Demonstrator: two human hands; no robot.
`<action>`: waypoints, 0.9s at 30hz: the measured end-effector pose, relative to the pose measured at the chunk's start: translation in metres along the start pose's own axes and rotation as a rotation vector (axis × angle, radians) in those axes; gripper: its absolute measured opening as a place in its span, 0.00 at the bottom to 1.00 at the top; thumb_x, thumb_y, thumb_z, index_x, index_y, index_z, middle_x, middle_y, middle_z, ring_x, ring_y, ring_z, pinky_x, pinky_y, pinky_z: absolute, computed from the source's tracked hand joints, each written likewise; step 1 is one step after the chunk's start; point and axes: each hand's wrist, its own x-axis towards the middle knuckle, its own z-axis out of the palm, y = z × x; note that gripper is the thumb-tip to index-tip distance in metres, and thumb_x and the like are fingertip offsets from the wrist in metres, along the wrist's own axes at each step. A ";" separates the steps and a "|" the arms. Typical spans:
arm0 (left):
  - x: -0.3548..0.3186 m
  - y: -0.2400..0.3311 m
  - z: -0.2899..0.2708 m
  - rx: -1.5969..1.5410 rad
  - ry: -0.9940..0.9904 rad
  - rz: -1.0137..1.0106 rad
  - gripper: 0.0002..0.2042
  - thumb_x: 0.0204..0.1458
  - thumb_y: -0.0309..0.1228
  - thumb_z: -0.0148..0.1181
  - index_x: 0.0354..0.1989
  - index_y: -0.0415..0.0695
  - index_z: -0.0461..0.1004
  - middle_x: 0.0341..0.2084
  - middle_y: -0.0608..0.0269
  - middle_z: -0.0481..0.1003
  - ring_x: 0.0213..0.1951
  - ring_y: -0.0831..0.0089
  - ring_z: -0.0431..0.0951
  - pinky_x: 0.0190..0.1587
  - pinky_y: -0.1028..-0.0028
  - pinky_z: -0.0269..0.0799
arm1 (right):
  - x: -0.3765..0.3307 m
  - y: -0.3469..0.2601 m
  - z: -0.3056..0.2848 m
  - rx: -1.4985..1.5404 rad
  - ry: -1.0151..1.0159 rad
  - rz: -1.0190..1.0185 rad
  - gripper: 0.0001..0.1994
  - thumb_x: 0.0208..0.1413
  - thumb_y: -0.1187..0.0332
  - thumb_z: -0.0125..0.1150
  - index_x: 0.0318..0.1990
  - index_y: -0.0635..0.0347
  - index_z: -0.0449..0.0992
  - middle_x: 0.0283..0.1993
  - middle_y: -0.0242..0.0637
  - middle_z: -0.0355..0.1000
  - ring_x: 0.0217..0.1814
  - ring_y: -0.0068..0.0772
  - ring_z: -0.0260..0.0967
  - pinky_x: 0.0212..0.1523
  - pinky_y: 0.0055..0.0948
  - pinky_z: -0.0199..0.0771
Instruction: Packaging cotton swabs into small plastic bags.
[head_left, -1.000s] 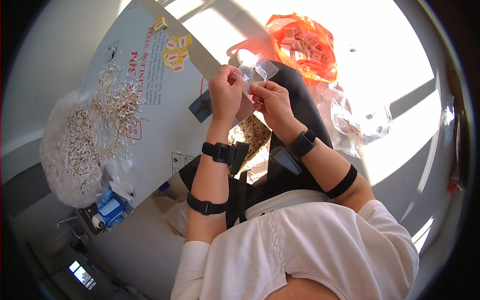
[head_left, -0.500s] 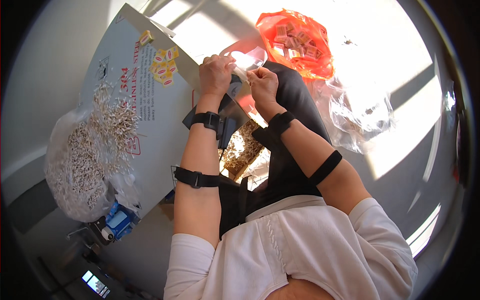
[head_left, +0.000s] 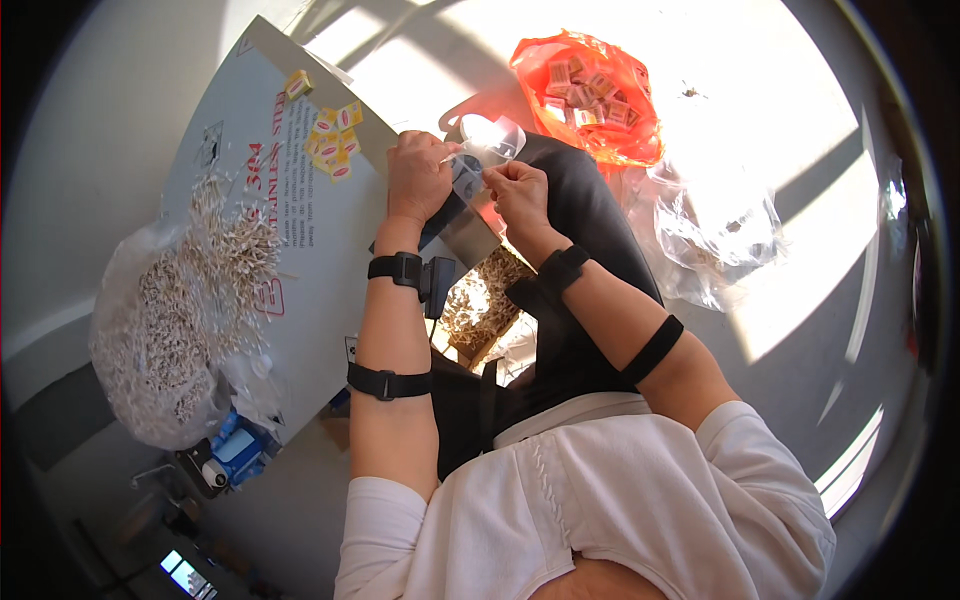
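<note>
My left hand (head_left: 418,177) and my right hand (head_left: 518,192) meet above my lap, both pinching a small clear plastic bag (head_left: 488,140) between their fingertips. The bag is thin and see-through, and what is in it cannot be made out. A white printed cardboard sheet (head_left: 330,250) lies to my left, with a heap of small pale sticks (head_left: 230,245) on it and several little yellow packets (head_left: 330,135) near its far end. Black straps sit on both wrists and both forearms.
A clear bag full of the same pale sticks (head_left: 155,340) rests at the left. An orange plastic bag of small packets (head_left: 590,90) lies ahead, with crumpled clear plastic (head_left: 715,230) to the right. A box of pale sticks (head_left: 480,300) sits beneath my forearms.
My view has shifted, so my hands now sit higher and further left in the picture. Both hands keep working on the small clear bag.
</note>
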 end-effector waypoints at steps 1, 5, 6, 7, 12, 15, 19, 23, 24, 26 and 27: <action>-0.002 -0.003 -0.004 -0.054 -0.021 0.004 0.08 0.47 0.30 0.59 0.33 0.50 0.83 0.29 0.63 0.77 0.41 0.61 0.73 0.47 0.63 0.67 | -0.005 -0.001 0.000 0.035 -0.039 0.002 0.06 0.52 0.74 0.66 0.26 0.67 0.78 0.21 0.28 0.71 0.23 0.15 0.65 0.24 0.21 0.64; -0.008 -0.016 -0.014 -0.390 -0.059 -0.146 0.07 0.48 0.31 0.60 0.31 0.46 0.83 0.28 0.59 0.78 0.41 0.59 0.73 0.46 0.63 0.69 | -0.024 -0.003 0.010 0.064 -0.056 0.041 0.07 0.51 0.74 0.67 0.25 0.67 0.78 0.21 0.28 0.71 0.22 0.15 0.63 0.23 0.21 0.63; -0.006 -0.013 -0.015 -0.375 -0.117 -0.200 0.06 0.49 0.29 0.60 0.31 0.43 0.82 0.30 0.59 0.79 0.41 0.61 0.73 0.46 0.65 0.69 | -0.024 0.002 0.010 0.039 -0.053 0.020 0.07 0.50 0.73 0.68 0.25 0.67 0.78 0.20 0.28 0.71 0.21 0.15 0.62 0.22 0.21 0.63; -0.005 -0.011 -0.016 -0.360 -0.176 -0.255 0.06 0.50 0.28 0.60 0.32 0.40 0.81 0.32 0.59 0.79 0.41 0.64 0.73 0.46 0.67 0.69 | -0.023 0.007 0.009 0.013 -0.050 0.000 0.07 0.49 0.72 0.69 0.25 0.67 0.78 0.20 0.28 0.71 0.20 0.15 0.61 0.22 0.22 0.63; -0.008 -0.015 -0.021 -0.297 -0.206 -0.264 0.06 0.50 0.30 0.63 0.29 0.40 0.79 0.29 0.59 0.77 0.39 0.61 0.73 0.44 0.65 0.70 | -0.017 0.037 0.013 -0.244 0.005 -0.161 0.08 0.44 0.70 0.72 0.25 0.65 0.79 0.30 0.35 0.74 0.29 0.26 0.69 0.30 0.30 0.69; -0.021 -0.018 -0.027 -0.143 -0.138 -0.188 0.07 0.49 0.32 0.64 0.28 0.41 0.77 0.28 0.60 0.74 0.39 0.60 0.71 0.45 0.64 0.69 | -0.026 0.038 0.019 -0.443 0.017 -0.270 0.09 0.40 0.68 0.73 0.23 0.64 0.79 0.38 0.39 0.73 0.38 0.38 0.71 0.38 0.34 0.70; -0.025 -0.014 -0.031 0.060 -0.098 -0.109 0.08 0.47 0.33 0.66 0.26 0.43 0.75 0.27 0.62 0.72 0.40 0.59 0.70 0.45 0.62 0.68 | -0.031 0.036 0.026 -0.656 0.015 -0.368 0.12 0.36 0.66 0.74 0.19 0.65 0.77 0.40 0.40 0.73 0.40 0.46 0.71 0.43 0.36 0.70; -0.034 -0.007 -0.031 0.040 0.048 -0.195 0.08 0.45 0.33 0.67 0.25 0.45 0.75 0.28 0.62 0.73 0.41 0.58 0.70 0.45 0.61 0.68 | -0.032 0.032 0.015 -0.600 -0.030 -0.372 0.14 0.39 0.66 0.75 0.19 0.65 0.74 0.39 0.43 0.72 0.43 0.43 0.70 0.43 0.36 0.70; -0.036 -0.006 -0.029 -0.039 0.120 -0.223 0.09 0.45 0.33 0.68 0.24 0.45 0.74 0.28 0.62 0.73 0.40 0.58 0.70 0.45 0.61 0.68 | -0.030 0.037 0.005 -0.533 0.000 -0.406 0.14 0.40 0.66 0.75 0.20 0.65 0.74 0.38 0.43 0.72 0.44 0.40 0.70 0.43 0.36 0.70; -0.055 -0.014 -0.029 -0.139 0.304 -0.298 0.08 0.45 0.29 0.67 0.25 0.44 0.71 0.28 0.60 0.73 0.38 0.57 0.70 0.42 0.61 0.69 | -0.036 0.038 -0.012 -0.360 -0.011 -0.392 0.13 0.44 0.67 0.74 0.25 0.63 0.73 0.38 0.40 0.72 0.42 0.34 0.70 0.42 0.34 0.69; -0.071 -0.021 -0.033 -0.121 0.380 -0.369 0.07 0.45 0.27 0.66 0.26 0.43 0.72 0.27 0.61 0.74 0.37 0.57 0.71 0.41 0.62 0.70 | -0.042 0.034 -0.017 -0.406 -0.033 -0.461 0.12 0.46 0.68 0.72 0.27 0.62 0.72 0.37 0.37 0.71 0.40 0.30 0.69 0.40 0.31 0.68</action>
